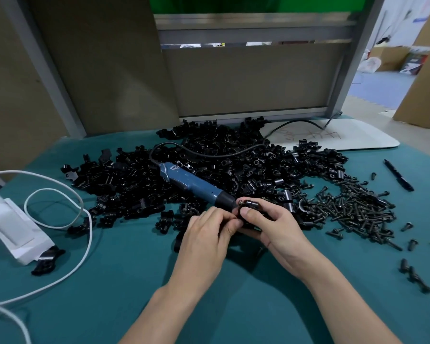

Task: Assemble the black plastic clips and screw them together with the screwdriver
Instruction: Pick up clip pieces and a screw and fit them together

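Both hands [210,234] [271,225] pinch a black clip [250,207] beside the blue screwdriver [196,184] on the clip pile [221,165]

Behind the grip on the small black plastic clip [250,204], a heap of black plastic clips [134,175] is blocking the way, with a blue electric screwdriver [191,181] lying across it, tip reaching the grip. To its right, scattered black metal screws [358,209] are covering the teal cloth [124,281], while nearer and to the left bare cloth is lying open up to a looping white cable [89,240].
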`<move>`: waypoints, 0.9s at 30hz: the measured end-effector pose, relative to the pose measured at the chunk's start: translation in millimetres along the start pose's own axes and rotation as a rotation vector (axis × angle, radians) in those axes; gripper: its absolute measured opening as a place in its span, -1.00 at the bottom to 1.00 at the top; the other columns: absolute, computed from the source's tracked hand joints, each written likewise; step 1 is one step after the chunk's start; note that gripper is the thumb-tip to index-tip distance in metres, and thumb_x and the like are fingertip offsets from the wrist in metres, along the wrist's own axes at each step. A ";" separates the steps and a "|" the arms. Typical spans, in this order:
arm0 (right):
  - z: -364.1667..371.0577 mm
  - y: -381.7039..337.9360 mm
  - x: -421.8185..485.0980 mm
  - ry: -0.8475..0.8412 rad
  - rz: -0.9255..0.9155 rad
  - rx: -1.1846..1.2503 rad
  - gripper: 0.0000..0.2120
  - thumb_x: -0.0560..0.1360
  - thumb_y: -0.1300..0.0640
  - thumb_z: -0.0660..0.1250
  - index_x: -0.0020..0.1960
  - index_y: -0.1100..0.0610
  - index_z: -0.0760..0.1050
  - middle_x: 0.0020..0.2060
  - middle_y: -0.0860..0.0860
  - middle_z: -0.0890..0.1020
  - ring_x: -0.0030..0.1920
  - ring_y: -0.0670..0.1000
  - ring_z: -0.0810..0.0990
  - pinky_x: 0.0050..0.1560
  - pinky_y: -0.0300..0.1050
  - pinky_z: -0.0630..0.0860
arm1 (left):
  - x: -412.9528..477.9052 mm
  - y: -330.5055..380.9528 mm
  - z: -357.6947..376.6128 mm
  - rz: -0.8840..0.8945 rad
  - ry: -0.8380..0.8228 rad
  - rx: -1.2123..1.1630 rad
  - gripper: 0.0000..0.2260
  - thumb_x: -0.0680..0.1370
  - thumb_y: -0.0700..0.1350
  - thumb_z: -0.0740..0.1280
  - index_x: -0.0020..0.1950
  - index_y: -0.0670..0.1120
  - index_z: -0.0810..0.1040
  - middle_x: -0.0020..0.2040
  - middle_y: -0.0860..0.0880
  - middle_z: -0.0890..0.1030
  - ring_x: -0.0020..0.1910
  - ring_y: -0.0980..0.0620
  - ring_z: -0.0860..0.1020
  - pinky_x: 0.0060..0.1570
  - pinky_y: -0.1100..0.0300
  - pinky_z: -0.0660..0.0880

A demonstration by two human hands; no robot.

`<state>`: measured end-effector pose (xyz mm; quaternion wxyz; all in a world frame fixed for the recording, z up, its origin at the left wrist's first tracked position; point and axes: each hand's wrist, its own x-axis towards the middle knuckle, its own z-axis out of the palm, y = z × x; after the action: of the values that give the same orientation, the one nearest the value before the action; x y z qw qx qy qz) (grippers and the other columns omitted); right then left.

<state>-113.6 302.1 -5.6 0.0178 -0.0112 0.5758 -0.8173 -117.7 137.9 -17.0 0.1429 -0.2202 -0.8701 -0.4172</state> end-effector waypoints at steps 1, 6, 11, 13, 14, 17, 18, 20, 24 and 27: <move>-0.3 -0.2 -0.1 -0.002 0.001 0.000 -0.77 0.46 0.11 0.54 0.11 0.10 0.72 0.05 0.16 0.73 0.10 0.09 0.71 0.13 -0.03 0.64 | -0.1 0.0 -0.3 0.013 -0.002 -0.006 -0.75 0.64 0.12 0.22 0.04 0.00 0.59 -0.03 0.21 0.57 0.06 0.30 0.40 0.03 0.33 0.34; -3.0 -1.4 -0.6 -0.001 -0.002 0.012 -0.79 0.46 0.10 0.51 0.09 0.07 0.73 0.03 0.14 0.74 0.07 0.05 0.72 0.07 -0.07 0.65 | 0.1 -2.1 -0.1 -0.022 -0.046 -0.065 -0.88 0.64 0.03 0.29 0.08 0.05 0.59 0.02 0.24 0.57 0.06 0.21 0.45 0.06 0.28 0.38; -6.3 -0.8 -1.0 0.001 -0.052 -0.102 -0.71 0.39 -0.01 0.53 0.10 -0.03 0.72 0.07 0.12 0.74 0.15 0.08 0.71 0.16 -0.04 0.64 | 1.7 -0.1 -0.7 -0.081 -0.068 -0.136 -0.75 0.58 0.22 0.25 0.06 0.11 0.59 0.02 0.27 0.58 0.12 0.20 0.51 0.12 0.24 0.43; -6.8 0.1 -1.5 -0.010 -0.076 -0.149 -0.68 0.37 -0.04 0.52 0.11 -0.03 0.71 0.07 0.11 0.75 0.14 0.08 0.71 0.17 -0.07 0.63 | 1.5 1.6 -2.0 -0.087 -0.073 -0.082 -0.61 0.53 0.33 0.15 0.04 0.09 0.60 -0.01 0.26 0.57 0.11 0.29 0.45 0.06 0.33 0.38; -7.1 0.2 -1.5 -0.017 -0.083 -0.171 -0.71 0.40 -0.01 0.51 0.11 -0.03 0.71 0.06 0.10 0.75 0.13 0.07 0.72 0.16 -0.10 0.63 | 1.1 2.0 -2.4 -0.079 -0.074 -0.048 -0.56 0.51 0.35 0.11 0.03 0.08 0.60 -0.02 0.26 0.57 0.10 0.33 0.41 0.04 0.35 0.36; -6.6 -0.5 -2.2 -0.020 -0.094 -0.241 -0.76 0.42 0.02 0.50 0.09 -0.08 0.71 0.04 0.03 0.75 0.11 0.01 0.72 0.11 -0.17 0.62 | -0.2 1.7 -2.4 -0.046 -0.062 -0.022 -0.68 0.58 0.22 0.19 0.02 0.04 0.61 -0.03 0.22 0.58 0.12 0.34 0.36 0.07 0.32 0.34; -6.3 -0.6 -2.6 -0.020 -0.096 -0.252 -0.75 0.40 -0.02 0.51 0.08 -0.09 0.71 0.03 0.01 0.75 0.11 0.00 0.72 0.11 -0.18 0.63 | -0.8 1.0 -2.5 -0.035 -0.050 -0.028 -0.79 0.61 0.13 0.27 0.02 0.04 0.61 -0.03 0.22 0.58 0.11 0.32 0.38 0.07 0.31 0.34; -5.7 -0.4 -3.0 -0.017 -0.088 -0.250 -0.74 0.39 -0.04 0.52 0.07 -0.08 0.72 0.02 -0.01 0.75 0.10 -0.01 0.72 0.09 -0.16 0.64 | -1.4 0.4 -3.0 -0.014 -0.039 -0.026 -0.96 0.61 -0.03 0.37 -0.01 0.04 0.59 -0.02 0.23 0.56 0.09 0.26 0.42 0.08 0.29 0.34; -3.9 0.2 -2.2 0.006 -0.033 -0.170 -0.68 0.35 -0.05 0.54 0.09 -0.01 0.72 0.02 0.09 0.74 0.12 0.09 0.72 0.13 0.00 0.65 | -1.1 2.1 -2.2 -0.013 -0.088 -0.013 -0.92 0.60 -0.14 0.38 -0.01 0.03 0.52 -0.01 0.22 0.50 0.07 0.16 0.45 0.08 0.20 0.38; -2.0 -2.9 -1.9 0.003 -0.013 -0.075 -0.76 0.42 0.05 0.59 0.09 0.01 0.72 0.01 0.11 0.75 0.08 0.08 0.74 0.03 -0.11 0.65 | -1.6 2.6 -1.9 -0.041 -0.079 -0.042 -0.88 0.59 0.08 0.35 0.12 0.15 0.51 0.06 0.30 0.51 0.15 0.21 0.44 0.13 0.25 0.40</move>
<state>-111.9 305.0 -3.6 0.0113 -0.0142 0.6060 -0.7952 -115.0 137.4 -14.7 0.0953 -0.2217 -0.8705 -0.4290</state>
